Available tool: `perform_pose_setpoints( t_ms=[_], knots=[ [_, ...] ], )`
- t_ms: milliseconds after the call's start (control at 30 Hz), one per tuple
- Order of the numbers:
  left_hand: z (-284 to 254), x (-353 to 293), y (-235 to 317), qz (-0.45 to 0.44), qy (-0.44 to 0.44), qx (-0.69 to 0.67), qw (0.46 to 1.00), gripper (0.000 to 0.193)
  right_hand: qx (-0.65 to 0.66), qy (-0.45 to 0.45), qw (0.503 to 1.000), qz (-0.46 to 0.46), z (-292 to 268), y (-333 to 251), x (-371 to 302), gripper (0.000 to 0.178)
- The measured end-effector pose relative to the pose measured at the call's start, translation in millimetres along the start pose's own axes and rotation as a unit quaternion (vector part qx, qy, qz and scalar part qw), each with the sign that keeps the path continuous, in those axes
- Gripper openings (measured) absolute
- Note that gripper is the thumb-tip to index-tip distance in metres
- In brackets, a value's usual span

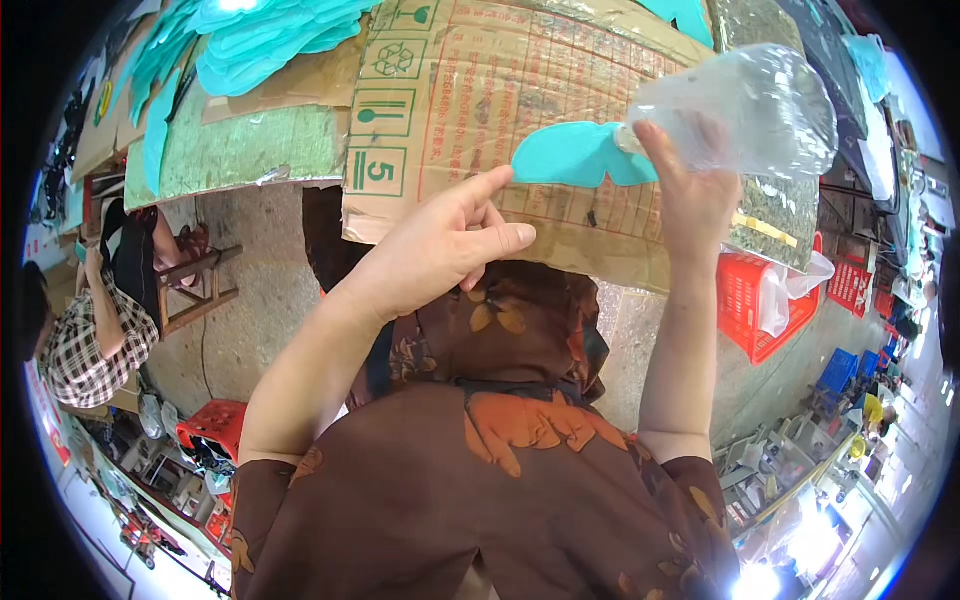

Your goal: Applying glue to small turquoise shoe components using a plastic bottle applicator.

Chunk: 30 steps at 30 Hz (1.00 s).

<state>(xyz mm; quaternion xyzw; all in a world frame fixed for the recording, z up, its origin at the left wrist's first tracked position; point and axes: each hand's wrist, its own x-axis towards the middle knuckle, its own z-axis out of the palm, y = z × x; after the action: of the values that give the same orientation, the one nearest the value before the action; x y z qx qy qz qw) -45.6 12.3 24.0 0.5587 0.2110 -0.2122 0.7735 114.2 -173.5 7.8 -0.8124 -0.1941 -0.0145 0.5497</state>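
A turquoise sole-shaped piece (565, 155) lies flat on a brown cardboard sheet (470, 100). My left hand (435, 245) reaches in with its index finger stretched out, the tip at the piece's left end. Its thumb stands apart and the other fingers curl loosely, holding nothing. Wrapped in my right hand (700, 195) is a clear plastic bottle (770, 110), tilted on its side. The bottle's narrow mouth points left, over the right part of the turquoise piece. Whether anything comes out of the bottle I cannot tell.
Stacked turquoise pieces (285, 45) sit at the far left of the worktop. A red plastic basket (745, 305) with a white bag stands below the table's right side. Off to the left sits another person in a checked shirt (85, 350), near a wooden stool (200, 285).
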Motion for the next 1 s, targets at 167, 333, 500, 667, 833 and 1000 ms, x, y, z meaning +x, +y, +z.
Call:
perform_pose_setpoints(
  t_ms=[167,333,500,667,833,1000],
  knots=[
    [3.4,-0.1,5.0,0.009,0.026,0.024,0.999,0.074,-0.106,-0.045,0.991,-0.063,9.4,-17.1,2.4,0.042],
    [-2.7,-1.3,4.1,-0.003,0.023,0.015,1.0,0.074,-0.06,0.014,0.997,0.04,-25.4,-4.3,3.8,0.04],
    [-3.0,4.4,2.9,0.003,0.013,0.009,1.0,0.073,-0.107,-0.026,0.993,-0.038,-18.0,-8.1,-30.4,0.039],
    [-4.0,5.0,3.4,0.007,0.017,-0.031,0.999,0.071,-0.017,0.013,0.998,0.057,-27.0,-4.3,-29.1,0.039],
    [-2.9,6.4,5.8,0.005,0.031,-0.052,0.998,0.07,-0.124,0.01,0.988,-0.089,-10.3,14.3,-37.4,0.036],
    [-1.0,5.1,0.3,0.012,0.036,-0.068,0.997,0.069,-0.064,0.011,0.998,0.019,-32.7,-0.7,-24.8,0.037]
  ],
)
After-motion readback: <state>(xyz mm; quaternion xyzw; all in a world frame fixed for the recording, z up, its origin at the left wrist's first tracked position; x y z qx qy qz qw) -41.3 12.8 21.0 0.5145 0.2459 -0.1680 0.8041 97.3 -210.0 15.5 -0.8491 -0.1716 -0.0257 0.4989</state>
